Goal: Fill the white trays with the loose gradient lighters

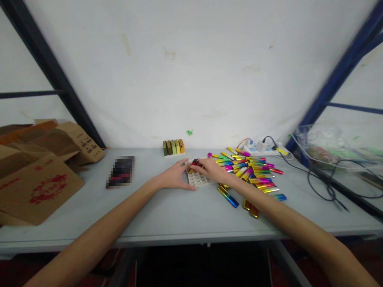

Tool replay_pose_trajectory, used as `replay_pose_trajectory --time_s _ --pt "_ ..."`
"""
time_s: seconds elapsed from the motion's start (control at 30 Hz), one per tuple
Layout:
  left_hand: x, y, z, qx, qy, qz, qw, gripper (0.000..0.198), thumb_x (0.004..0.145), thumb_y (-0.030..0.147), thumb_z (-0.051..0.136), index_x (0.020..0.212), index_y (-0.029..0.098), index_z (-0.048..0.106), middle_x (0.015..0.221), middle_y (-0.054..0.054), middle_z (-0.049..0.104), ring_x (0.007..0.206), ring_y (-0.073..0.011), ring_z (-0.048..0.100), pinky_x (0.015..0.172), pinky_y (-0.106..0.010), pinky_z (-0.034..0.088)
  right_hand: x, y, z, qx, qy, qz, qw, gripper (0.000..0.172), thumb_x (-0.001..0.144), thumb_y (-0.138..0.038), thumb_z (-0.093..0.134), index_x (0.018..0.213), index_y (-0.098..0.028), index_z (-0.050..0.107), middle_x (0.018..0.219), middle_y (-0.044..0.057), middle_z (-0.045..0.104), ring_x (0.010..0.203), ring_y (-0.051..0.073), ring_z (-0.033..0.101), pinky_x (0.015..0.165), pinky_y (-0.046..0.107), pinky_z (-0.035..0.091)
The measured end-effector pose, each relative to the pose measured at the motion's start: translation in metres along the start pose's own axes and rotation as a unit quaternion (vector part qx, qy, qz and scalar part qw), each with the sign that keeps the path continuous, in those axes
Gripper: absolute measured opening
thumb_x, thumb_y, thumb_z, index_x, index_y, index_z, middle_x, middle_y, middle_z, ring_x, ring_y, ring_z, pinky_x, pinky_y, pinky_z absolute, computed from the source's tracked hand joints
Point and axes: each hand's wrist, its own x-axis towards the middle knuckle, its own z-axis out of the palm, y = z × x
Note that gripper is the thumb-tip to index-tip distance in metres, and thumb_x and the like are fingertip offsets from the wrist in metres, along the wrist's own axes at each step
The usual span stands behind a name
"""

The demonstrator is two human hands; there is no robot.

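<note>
A white tray with rows of slots point(199, 179) lies on the grey table in front of me. My left hand point(176, 176) rests at its left side, thumb and fingers spread apart around the edge. Over the tray's back part, my right hand point(209, 168) pinches a small lighter-like piece with a red and black top point(194, 162); its lower part is mostly hidden by fingers. Right of the tray lies a loose pile of shiny multicoloured lighters point(248, 171), partly behind my right forearm. Behind the tray, a filled block of upright lighters point(174, 147) stands near the wall.
Cardboard boxes point(42, 187) fill the left end of the table point(167, 223). A pixelated dark item point(120, 171) lies left of my left hand. A power strip point(261, 148), black cables point(327, 187) and clear plastic point(324, 139) are at the right.
</note>
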Motion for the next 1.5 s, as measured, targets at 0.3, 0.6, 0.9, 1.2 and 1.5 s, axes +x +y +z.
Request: replay_pose_trajectory --time_s 0.3,0.6,0.9,1.2,1.5 --pt "0.001 -0.002 0.001 -0.013 0.008 0.008 1.0 0.109 0.06 0.081 0.078 0.147 0.021 0.053 0.166 -0.014 0.03 0.15 -0.0397 0.034 0.126 -0.046 0.029 0.015 -0.001 0.007 -0.056 -0.044 -0.009 0.997 0.027 0.103 -0.035 0.058 0.094 -0.012 0.069 0.088 0.011 0.073 0.075 0.018 0.062 0.071 0.027 0.04" --pt "0.0 0.002 -0.004 -0.005 -0.013 -0.007 1.0 0.113 0.061 0.084 0.074 0.149 0.018 0.05 0.168 -0.015 0.026 0.152 -0.0383 0.031 0.127 -0.044 0.025 0.012 0.004 -0.006 -0.099 -0.059 -0.029 0.993 0.036 0.1 -0.049 0.059 0.097 -0.015 0.071 0.09 0.01 0.072 0.076 0.018 0.063 0.07 0.027 0.041" --pt "-0.001 0.005 -0.006 -0.005 -0.013 -0.005 1.0 0.117 0.062 0.083 0.074 0.152 0.015 0.046 0.168 -0.017 0.025 0.153 -0.0398 0.029 0.128 -0.045 0.025 -0.018 0.085 -0.052 -0.185 0.016 0.111 0.976 0.028 0.102 -0.027 0.054 0.114 -0.009 0.073 0.114 0.019 0.074 0.104 0.025 0.067 0.096 0.034 0.046" --pt "-0.002 0.007 -0.007 0.004 -0.016 -0.007 1.0 0.114 0.064 0.083 0.072 0.153 0.017 0.045 0.169 -0.014 0.026 0.153 -0.0377 0.029 0.129 -0.043 0.024 -0.013 0.105 -0.047 -0.129 -0.009 0.181 0.975 0.037 0.092 -0.041 0.071 0.115 -0.013 0.077 0.109 0.014 0.079 0.093 0.025 0.072 0.084 0.031 0.05" --pt "-0.001 0.003 -0.005 -0.008 -0.012 0.0 1.0 0.112 0.064 0.08 0.075 0.154 0.02 0.045 0.168 -0.014 0.027 0.153 -0.0377 0.029 0.129 -0.045 0.025 -0.012 0.1 -0.044 -0.156 -0.026 0.167 0.973 0.023 0.096 -0.03 0.064 0.102 -0.014 0.078 0.1 0.013 0.079 0.089 0.022 0.071 0.085 0.03 0.049"
